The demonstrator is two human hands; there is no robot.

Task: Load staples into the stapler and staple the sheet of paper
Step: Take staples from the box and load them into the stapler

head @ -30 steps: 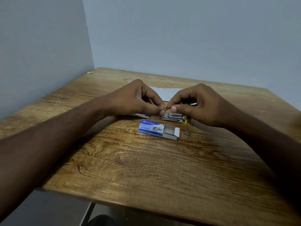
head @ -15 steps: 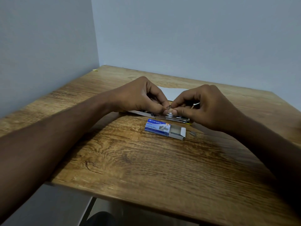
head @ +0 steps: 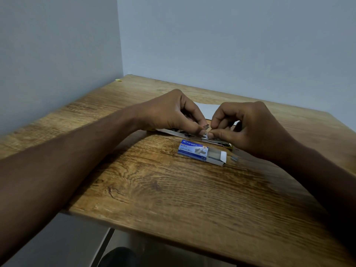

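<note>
The stapler (head: 179, 133) lies swung open flat on the wooden table (head: 173, 189), its metal channel facing up. My left hand (head: 173, 112) pinches a small strip of staples (head: 206, 126) between thumb and forefinger just above the channel. My right hand (head: 248, 126) meets it from the right, fingertips closed on the same strip and resting near the stapler's right half. The white sheet of paper (head: 209, 109) lies behind both hands, mostly hidden by them.
A blue staple box (head: 194, 149) with its white tray slid out to the right lies in front of the stapler. A loose bit of staples (head: 234, 159) sits right of the tray. Walls close the table's left and far sides.
The hands stay together over the open stapler, with the staple strip now showing more plainly between the fingertips. The camera has shifted slightly; box and paper have not moved.
</note>
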